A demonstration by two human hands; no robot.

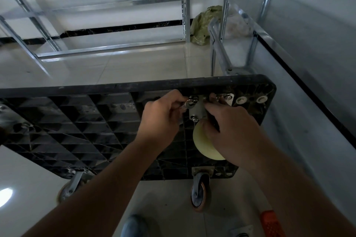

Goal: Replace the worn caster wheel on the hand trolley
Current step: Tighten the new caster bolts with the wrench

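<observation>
Between both hands (192, 119), pale caster wheel (202, 144) sits on upturned trolley (77, 121).

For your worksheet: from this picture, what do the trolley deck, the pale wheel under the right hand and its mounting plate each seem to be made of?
Trolley deck: looks like moulded black plastic, matt, judging by its ribbed grid underside.
Pale wheel: probably smooth cream plastic or nylon, since the surface is even with little shine.
Mounting plate: seemingly bright plated steel, silvery and reflective, with shiny bolts and washers.

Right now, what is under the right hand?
Under the right hand a pale yellow wheel shows, with its metal plate bolted to the black trolley. The hand covers the wheel's right side and bracket.
</observation>
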